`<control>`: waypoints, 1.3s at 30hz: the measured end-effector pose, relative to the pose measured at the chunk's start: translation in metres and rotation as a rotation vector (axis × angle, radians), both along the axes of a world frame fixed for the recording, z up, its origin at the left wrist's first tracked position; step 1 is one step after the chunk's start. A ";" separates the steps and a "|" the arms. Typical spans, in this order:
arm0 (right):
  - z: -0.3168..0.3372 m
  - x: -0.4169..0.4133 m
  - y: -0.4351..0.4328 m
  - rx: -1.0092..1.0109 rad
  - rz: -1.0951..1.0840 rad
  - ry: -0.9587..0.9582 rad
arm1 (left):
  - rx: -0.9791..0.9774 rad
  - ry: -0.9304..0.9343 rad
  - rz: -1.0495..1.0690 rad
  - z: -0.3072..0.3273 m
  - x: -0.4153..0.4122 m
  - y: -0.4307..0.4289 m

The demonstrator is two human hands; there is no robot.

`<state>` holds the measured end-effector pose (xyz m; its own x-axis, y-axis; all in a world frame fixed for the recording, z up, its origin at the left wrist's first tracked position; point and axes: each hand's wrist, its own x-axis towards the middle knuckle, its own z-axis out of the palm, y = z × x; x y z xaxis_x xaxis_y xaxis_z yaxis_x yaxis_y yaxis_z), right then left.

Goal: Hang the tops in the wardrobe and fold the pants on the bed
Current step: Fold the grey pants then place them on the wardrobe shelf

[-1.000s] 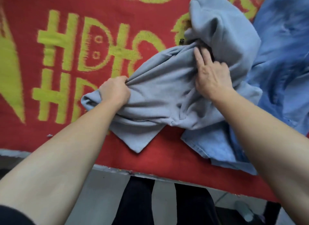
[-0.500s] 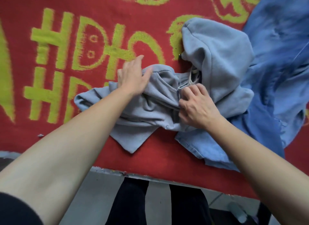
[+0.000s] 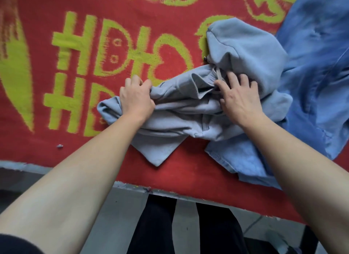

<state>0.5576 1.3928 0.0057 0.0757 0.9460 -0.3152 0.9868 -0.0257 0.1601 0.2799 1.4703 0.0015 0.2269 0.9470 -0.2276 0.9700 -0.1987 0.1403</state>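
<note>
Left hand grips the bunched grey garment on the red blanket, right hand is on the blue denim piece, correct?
No. The head view shows the right hand on the grey garment too, fingers by its drawstring, not on the blue denim piece beside it. The left hand does grip the grey garment on the red blanket.
</note>
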 end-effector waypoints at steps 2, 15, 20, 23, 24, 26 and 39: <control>0.003 -0.004 -0.005 -0.056 -0.160 0.059 | 0.062 0.032 0.017 0.003 -0.012 -0.004; 0.029 -0.037 -0.006 0.085 -0.005 0.101 | 0.137 0.029 -0.036 0.001 -0.061 -0.061; 0.008 -0.055 0.015 -0.090 0.239 0.050 | 0.035 0.000 -0.013 0.012 -0.054 -0.072; 0.006 -0.059 0.007 -0.167 0.287 0.049 | -0.014 -0.097 0.005 0.027 -0.037 -0.077; 0.006 -0.056 0.004 -0.186 0.288 0.050 | 0.028 -0.177 -0.029 0.033 -0.028 -0.078; 0.010 -0.049 -0.003 -0.181 0.265 0.101 | 0.147 -0.347 -0.147 0.045 -0.004 -0.080; 0.044 -0.067 -0.065 -0.136 0.151 0.014 | -0.097 0.149 -0.368 0.050 0.006 -0.117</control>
<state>0.4903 1.3279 0.0499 -0.0689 0.8950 -0.4407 0.9799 0.1435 0.1383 0.2863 1.3535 0.0518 0.5040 0.7814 -0.3681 0.8479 -0.5288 0.0384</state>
